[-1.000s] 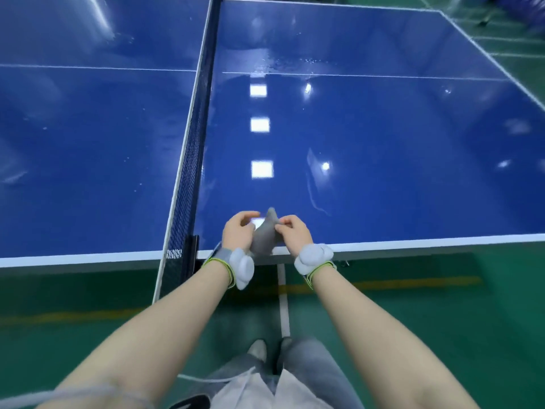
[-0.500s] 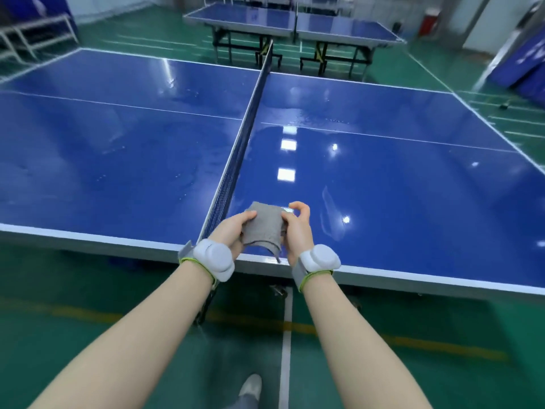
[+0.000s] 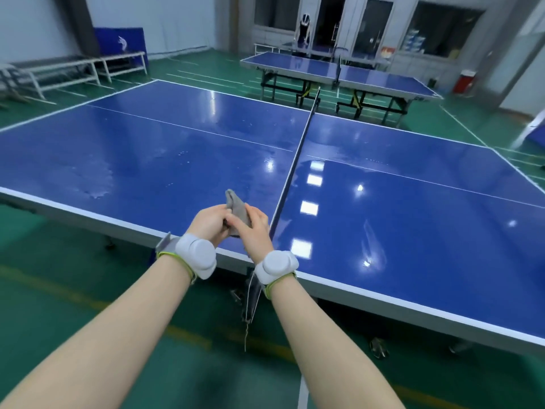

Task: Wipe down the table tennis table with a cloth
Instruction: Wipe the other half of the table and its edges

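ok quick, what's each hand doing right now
Left hand: closed on the grey cloth, above the table edge.
Right hand: closed on the same cloth.

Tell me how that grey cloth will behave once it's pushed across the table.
Likely floppy: the grey cloth bunches and folds between the left hand and right hand. Probably light. It may slide easily, since the table looks glossy and wet-streaked.

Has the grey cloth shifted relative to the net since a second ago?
Yes. The cloth, gripped by the left hand and right hand, now sits left of the net; earlier it was on the net's right.
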The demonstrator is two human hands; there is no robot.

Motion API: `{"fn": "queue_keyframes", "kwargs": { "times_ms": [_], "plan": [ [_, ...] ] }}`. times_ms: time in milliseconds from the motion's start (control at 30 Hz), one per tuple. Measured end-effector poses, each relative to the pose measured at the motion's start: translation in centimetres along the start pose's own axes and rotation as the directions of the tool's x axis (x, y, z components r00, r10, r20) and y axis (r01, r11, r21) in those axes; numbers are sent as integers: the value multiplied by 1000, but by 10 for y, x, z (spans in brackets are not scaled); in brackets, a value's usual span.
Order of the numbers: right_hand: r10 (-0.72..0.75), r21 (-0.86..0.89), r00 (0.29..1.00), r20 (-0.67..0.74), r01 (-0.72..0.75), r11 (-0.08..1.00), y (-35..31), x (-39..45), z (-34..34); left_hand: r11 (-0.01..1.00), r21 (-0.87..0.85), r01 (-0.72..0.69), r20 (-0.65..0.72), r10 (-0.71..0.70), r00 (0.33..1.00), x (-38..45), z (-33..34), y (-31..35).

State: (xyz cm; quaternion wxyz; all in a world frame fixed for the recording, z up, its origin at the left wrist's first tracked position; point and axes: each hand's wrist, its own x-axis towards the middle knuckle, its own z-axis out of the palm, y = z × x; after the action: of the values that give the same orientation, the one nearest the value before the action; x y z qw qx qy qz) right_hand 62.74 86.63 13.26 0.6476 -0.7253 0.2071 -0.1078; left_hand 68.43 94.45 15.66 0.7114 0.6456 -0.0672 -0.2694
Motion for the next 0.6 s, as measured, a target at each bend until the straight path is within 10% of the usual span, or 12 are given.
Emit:
{"fn": "queue_keyframes", "kwargs": {
  "times_ms": [333,600],
  "plan": [
    [-16,-106,1000,-5,15,994,-21,62,140,996,85,-9,-96,17,995,39,-146,39],
    [174,236,969,-175,-130,963,-34,83,185,922,387,1,-310,129,942,72,-225,42]
  ]
}}
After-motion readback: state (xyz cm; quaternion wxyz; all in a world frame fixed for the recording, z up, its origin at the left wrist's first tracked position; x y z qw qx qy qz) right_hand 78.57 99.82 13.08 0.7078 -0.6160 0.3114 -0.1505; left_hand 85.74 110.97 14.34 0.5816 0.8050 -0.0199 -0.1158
